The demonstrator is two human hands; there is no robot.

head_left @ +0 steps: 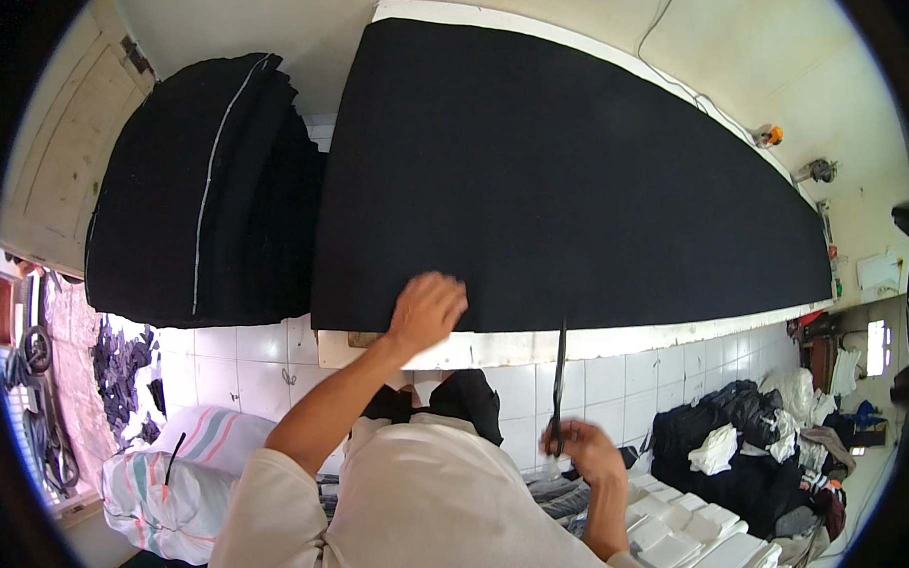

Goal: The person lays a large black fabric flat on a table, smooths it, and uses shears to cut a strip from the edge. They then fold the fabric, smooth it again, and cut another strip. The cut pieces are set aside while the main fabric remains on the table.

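Observation:
A wide sheet of black fabric (578, 178) covers most of the long white table (512, 351), its near edge running along the table's front. On that fabric, close to the near edge, my left hand (430, 311) lies with its fingers stretched out and holds nothing. Off the table's front side, my right hand (586, 451) is closed round the handles of a pair of dark scissors (560, 373). Their long blades point away from me, and the tip overlaps the fabric's near edge in view. I cannot tell whether the tip touches the cloth.
Left of the table stands a tall pile of black cloth (157, 204) with a white line across it. White striped sacks (157, 494) sit at lower left. At lower right are stacked white pieces (711, 543) and a heap of dark garments (718, 473). A cable (643, 45) hangs by the wall.

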